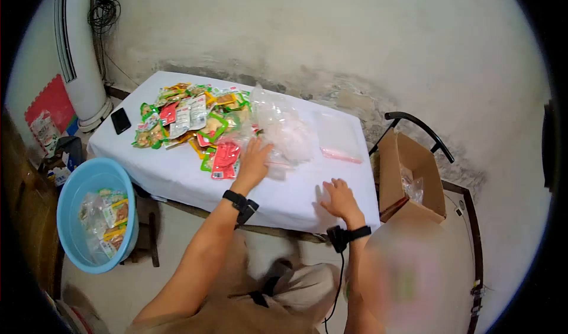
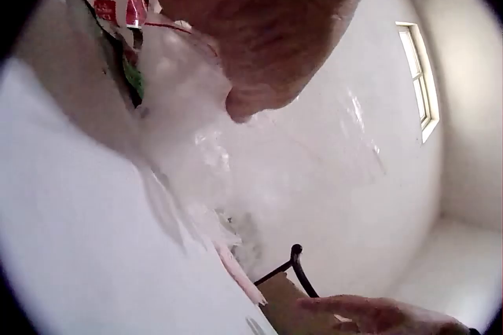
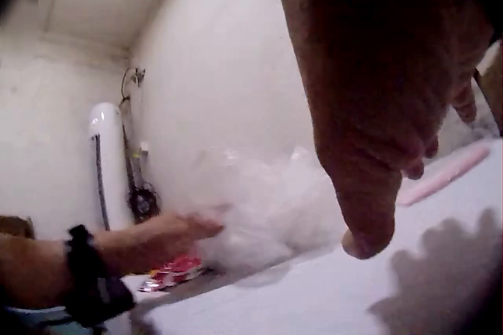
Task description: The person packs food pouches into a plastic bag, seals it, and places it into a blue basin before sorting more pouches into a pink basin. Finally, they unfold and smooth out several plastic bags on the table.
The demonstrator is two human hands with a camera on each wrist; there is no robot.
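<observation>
The left hand is at the edge of a heap of clear plastic bags, fingers extended, beside a red snack packet. To its left, colourful food packets lie piled on the white-covered table. The right hand hovers over the cloth near the front right, fingers spread and holding nothing; its shadow falls on the cloth in the right wrist view. Beyond it lies a flat stack of clear bags with a pink edge. Whether the left fingertips touch the plastic is unclear.
A black phone lies at the table's left end. A blue basin with packets and clear plastic stands at the left on a stool. At the right are an open cardboard box and a black curved rail.
</observation>
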